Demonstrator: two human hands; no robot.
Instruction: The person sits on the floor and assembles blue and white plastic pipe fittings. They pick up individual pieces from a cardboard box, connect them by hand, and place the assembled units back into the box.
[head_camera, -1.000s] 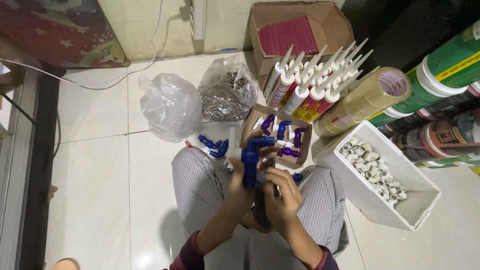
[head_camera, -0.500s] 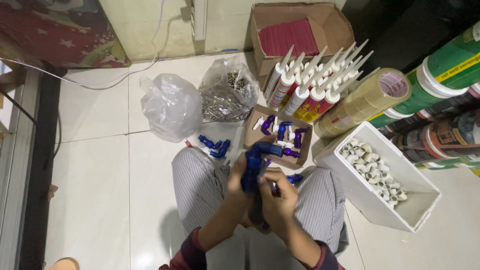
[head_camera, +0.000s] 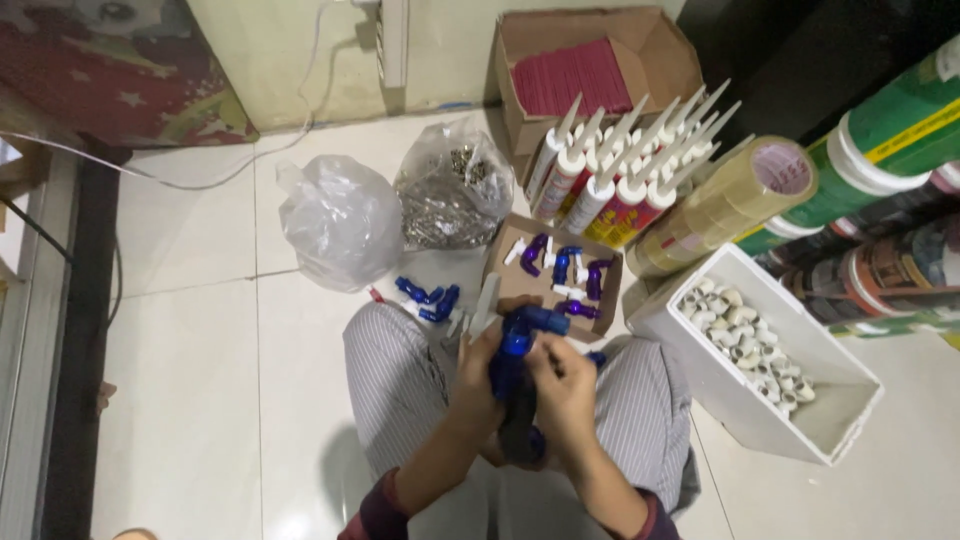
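Item: blue plastic tap (head_camera: 520, 345), held over my lap between both hands. My left hand (head_camera: 478, 385) is closed round its body from the left side, thumb near the white lever that sticks up just above my knuckles; my right hand (head_camera: 565, 385) is curled on it from the right, fingers wrapped over the lower end, so how tightly each finger bears I cannot tell. Risks, as I judge them: the piece is smooth and both grips crowd the same short stem, so a twist against each other could let it slip and drop between my knees; the white lever looks thin and could snap if my left thumb levers on it. Just ahead of my hands sits the small cardboard box (head_camera: 500, 250) of loose blue and purple fittings, near enough that a jerk forward could tip it. Ahead and to the left of my left hand lie a few blue fittings on the floor (head_camera: 428, 298), easy to scatter with a knee. To the right of my right hand stands the white tub (head_camera: 740, 275) of small white parts, well apart. Further ahead: two plastic bags, sealant cartridges (head_camera: 610, 170).
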